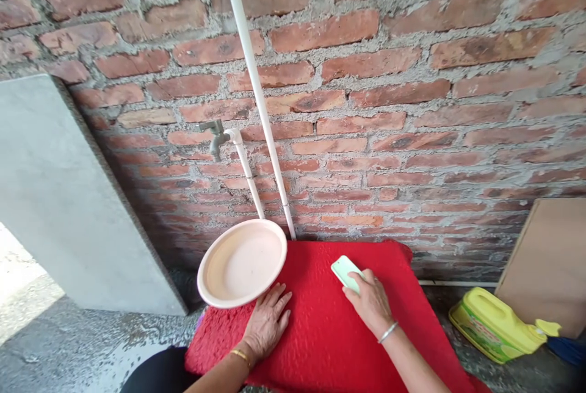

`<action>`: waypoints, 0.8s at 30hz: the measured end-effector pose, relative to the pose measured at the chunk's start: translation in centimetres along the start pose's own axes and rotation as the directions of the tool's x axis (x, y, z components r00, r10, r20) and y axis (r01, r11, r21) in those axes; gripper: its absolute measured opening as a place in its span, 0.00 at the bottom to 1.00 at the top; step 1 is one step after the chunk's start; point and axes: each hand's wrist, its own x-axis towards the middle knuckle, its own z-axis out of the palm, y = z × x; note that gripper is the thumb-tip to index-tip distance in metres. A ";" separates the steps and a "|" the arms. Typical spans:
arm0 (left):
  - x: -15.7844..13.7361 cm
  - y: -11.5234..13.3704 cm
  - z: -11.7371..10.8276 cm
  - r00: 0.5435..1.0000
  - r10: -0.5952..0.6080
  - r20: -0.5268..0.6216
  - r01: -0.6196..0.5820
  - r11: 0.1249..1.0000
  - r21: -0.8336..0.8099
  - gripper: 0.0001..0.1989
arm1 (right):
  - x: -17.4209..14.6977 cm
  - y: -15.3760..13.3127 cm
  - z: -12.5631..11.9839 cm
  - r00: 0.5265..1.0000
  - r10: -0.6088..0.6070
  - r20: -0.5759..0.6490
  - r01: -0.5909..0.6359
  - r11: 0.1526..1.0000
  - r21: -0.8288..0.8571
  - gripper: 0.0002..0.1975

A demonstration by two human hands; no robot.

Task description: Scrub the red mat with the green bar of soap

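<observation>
My left hand (269, 323) lies flat on a red cloth (334, 326), fingers spread, its fingertips close by the near rim of a pale pink basin (247, 262). I cannot tell whether they touch the basin. In my right hand (370, 301) is a pale green oblong with rounded ends, which looks like a scrub brush (342, 269). Its underside faces the cloth and is hidden. The fingers are closed around its near end. The cloth spreads over a low surface and looks fluffy at the left. The basin sits tilted at the cloth's back left corner; its visible inside is bare.
A brick wall (366, 94) rises behind, with a tap (217, 138) and white pipes (259, 88). A grey slab (73, 198) leans at the left above wet ground. To the right lie a yellow detergent jug (494, 326) and a brown board (549, 259).
</observation>
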 end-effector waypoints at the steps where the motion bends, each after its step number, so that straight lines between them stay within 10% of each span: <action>1: 0.0 0.0 0.0 1.000 0.004 -0.003 -0.004 1.000 -0.002 0.21 | 0.2 -0.5 0.2 1.000 -0.010 0.015 0.010 1.000 -0.006 0.16; 11: 0.0 0.1 0.2 1.000 -0.017 0.024 0.019 0.999 -0.048 0.20 | -2.6 16.8 -5.8 0.918 0.379 -0.115 -0.396 0.878 -0.269 0.25; 19: 0.2 0.3 -0.6 0.998 -0.015 0.063 0.017 1.000 -0.025 0.21 | -3.7 13.0 -3.2 0.989 0.145 -0.036 -0.144 0.989 0.028 0.23; 24: 0.2 0.2 -0.6 0.998 -0.011 0.055 0.011 1.000 -0.016 0.21 | -3.9 16.9 -5.3 0.937 0.348 -0.030 -0.348 0.923 -0.167 0.23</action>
